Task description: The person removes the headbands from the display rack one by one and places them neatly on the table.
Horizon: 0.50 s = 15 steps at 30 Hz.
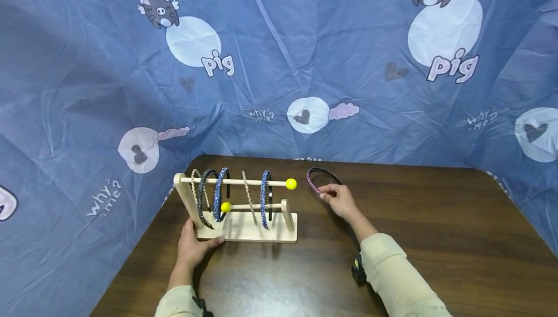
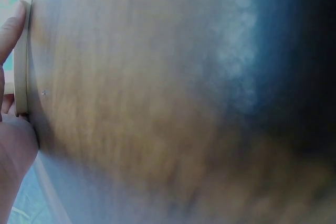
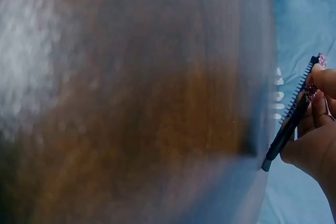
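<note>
A pale wooden headband stand stands on the table, its two rods tipped with yellow balls. My left hand grips the left end of its base, thumb along the front edge; the left wrist view catches that hand at the picture's edge. Several headbands hang on the rods: a dark one, two blue glittery ones, the right one near the lower post, and beige ones. Right of the stand, my right hand pinches a pink glittery headband, whose dark toothed inner side shows in the right wrist view.
The dark brown wooden table extends to the right and in front of the stand. Behind and beside it hangs a blue cloth printed with pigs. The upper rod's yellow ball sticks out toward the right hand.
</note>
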Tool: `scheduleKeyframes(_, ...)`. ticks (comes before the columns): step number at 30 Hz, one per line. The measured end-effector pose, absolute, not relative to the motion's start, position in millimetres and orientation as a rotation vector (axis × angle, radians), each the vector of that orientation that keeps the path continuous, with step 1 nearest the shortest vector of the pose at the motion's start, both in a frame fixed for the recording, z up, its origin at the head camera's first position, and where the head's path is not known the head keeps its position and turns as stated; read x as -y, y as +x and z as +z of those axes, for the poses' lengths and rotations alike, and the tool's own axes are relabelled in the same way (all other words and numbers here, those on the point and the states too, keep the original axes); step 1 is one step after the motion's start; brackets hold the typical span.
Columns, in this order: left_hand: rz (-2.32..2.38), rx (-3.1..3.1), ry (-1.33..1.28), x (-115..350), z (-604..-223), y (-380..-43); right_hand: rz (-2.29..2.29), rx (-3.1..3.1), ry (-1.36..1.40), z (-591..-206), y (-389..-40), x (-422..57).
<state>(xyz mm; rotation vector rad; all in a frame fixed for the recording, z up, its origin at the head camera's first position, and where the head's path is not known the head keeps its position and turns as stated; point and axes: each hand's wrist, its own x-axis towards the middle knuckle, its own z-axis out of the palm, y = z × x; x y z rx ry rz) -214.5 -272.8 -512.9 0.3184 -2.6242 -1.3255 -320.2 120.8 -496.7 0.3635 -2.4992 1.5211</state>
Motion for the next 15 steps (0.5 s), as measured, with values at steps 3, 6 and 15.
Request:
scheduleKeyframes(3,-1.314,2.623,0.314,274,-514,-215,1.489,2.540,0.377,-499,-323,-120)
scheduleKeyframes(6,-1.304,2.625,0.312,275,-514,-215,1.481,2.553,0.396,-501,-326,-120)
scheduleKeyframes(15,-1.323,2.628,0.315,272,-513,-214,1.443,2.659,0.444,-505,-333,-118)
